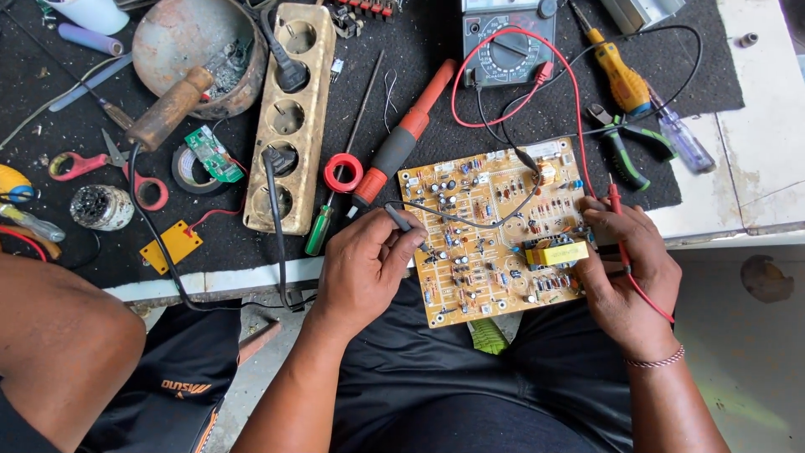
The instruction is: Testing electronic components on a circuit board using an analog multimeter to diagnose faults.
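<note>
Cluttering bench: multimeter [508, 40], power strip [291, 117], pliers [625, 143]

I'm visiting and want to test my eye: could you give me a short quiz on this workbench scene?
1. True or false: the left hand holds a black probe.
2. What colour is the block on the circuit board?
3. The red probe is in: A the right hand, B nobody's hand.

Key: 1 true. 2 yellow. 3 A.
</note>
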